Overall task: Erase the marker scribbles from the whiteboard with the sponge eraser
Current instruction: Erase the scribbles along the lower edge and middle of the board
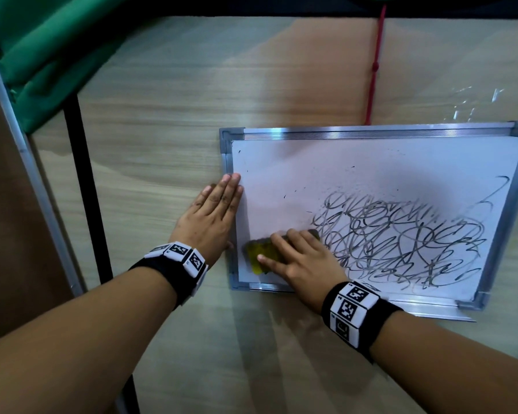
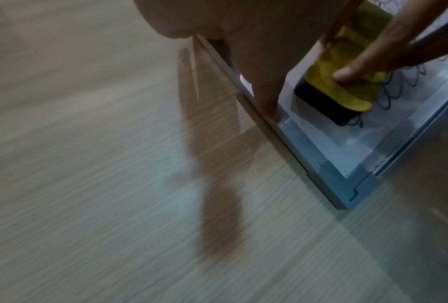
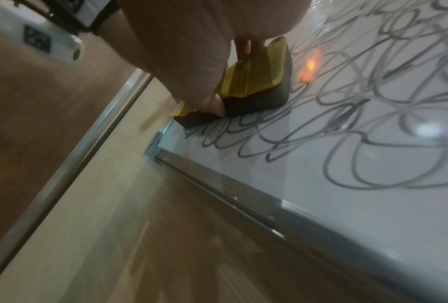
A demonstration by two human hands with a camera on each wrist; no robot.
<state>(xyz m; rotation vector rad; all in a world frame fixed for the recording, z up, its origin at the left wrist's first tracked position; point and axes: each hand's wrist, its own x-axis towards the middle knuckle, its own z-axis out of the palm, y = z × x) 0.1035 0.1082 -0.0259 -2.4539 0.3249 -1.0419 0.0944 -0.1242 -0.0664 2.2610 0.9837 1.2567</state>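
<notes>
Wood-grain table fills the head view, with the whiteboard lying flat at right of centre and grey marker scribbles covering its lower right. At its lower-left corner the right hand grips the sponge eraser, fingers curled over the yellow top. The left hand lies flat with fingers straight and together on the board's left frame edge.

My forearms are bare, no sleeves. Each wrist carries 1 black band set with white blocks printed with black square-code markers; the right wrist band shows 3 such blocks in the head view.
</notes>
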